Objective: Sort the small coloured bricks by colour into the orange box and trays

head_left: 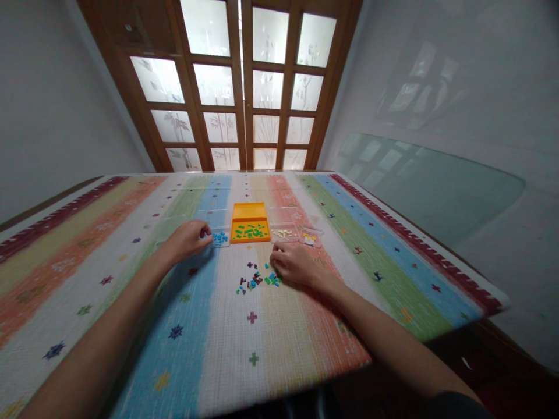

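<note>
A small heap of tiny coloured bricks lies on the striped tablecloth. My right hand rests beside the heap, fingers curled down onto its right edge. My left hand hovers by a clear tray of blue pieces, fingers pinched together; what they pinch is too small to see. An orange box with green pieces stands in the middle of the row. To its right are a clear tray with whitish pieces and one with yellow pieces.
More clear trays sit behind the row. The table's right edge runs close to a white wall. A wooden door with frosted panes stands beyond the far edge.
</note>
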`<state>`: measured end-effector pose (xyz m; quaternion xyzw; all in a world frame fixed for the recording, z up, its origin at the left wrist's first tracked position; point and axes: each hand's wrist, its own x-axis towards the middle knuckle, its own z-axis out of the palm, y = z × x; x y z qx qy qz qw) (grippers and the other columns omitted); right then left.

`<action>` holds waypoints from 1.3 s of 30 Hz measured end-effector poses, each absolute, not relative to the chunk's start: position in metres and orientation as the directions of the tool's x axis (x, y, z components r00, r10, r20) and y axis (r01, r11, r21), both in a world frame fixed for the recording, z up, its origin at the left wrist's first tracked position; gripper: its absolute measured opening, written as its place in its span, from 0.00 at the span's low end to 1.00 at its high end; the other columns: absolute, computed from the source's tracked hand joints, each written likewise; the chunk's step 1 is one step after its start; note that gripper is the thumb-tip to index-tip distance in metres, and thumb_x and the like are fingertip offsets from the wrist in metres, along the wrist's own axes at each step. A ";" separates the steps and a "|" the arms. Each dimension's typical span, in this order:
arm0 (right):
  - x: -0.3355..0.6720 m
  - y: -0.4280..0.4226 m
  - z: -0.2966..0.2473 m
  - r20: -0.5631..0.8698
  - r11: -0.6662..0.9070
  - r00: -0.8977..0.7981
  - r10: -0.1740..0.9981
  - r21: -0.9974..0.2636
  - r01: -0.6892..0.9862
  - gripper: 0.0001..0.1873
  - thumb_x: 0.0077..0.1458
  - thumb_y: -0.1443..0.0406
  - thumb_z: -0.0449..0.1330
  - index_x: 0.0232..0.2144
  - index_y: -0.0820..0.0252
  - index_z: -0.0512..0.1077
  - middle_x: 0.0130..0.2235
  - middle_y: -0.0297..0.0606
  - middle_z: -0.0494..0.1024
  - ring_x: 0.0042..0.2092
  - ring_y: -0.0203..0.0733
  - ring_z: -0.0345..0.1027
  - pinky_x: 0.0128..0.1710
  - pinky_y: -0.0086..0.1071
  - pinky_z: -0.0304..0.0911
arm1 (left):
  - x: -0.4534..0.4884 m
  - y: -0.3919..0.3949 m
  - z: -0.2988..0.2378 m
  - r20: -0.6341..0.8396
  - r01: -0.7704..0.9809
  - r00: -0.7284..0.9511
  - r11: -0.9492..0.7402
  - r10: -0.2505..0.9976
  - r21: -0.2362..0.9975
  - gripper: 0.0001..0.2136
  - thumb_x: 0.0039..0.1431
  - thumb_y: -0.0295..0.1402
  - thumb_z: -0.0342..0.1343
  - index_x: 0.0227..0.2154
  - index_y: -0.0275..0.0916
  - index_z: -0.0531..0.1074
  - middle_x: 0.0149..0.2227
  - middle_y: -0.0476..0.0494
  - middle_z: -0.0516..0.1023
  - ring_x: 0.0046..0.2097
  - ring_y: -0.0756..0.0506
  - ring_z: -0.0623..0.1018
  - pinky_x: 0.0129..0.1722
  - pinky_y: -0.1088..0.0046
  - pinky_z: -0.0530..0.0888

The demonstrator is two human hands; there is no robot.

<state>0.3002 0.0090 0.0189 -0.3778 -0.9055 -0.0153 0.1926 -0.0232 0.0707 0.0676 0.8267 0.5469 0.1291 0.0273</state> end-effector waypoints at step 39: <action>0.301 0.009 0.025 0.286 0.697 -0.640 0.713 -0.385 0.605 0.10 0.52 0.74 0.59 0.34 0.61 0.79 0.36 0.38 0.76 0.34 0.36 0.66 0.35 0.29 0.58 | -0.019 0.066 0.062 0.248 0.856 0.404 -0.459 0.881 0.236 0.17 0.59 0.37 0.46 0.36 0.36 0.80 0.37 0.36 0.82 0.35 0.42 0.78 0.40 0.66 0.73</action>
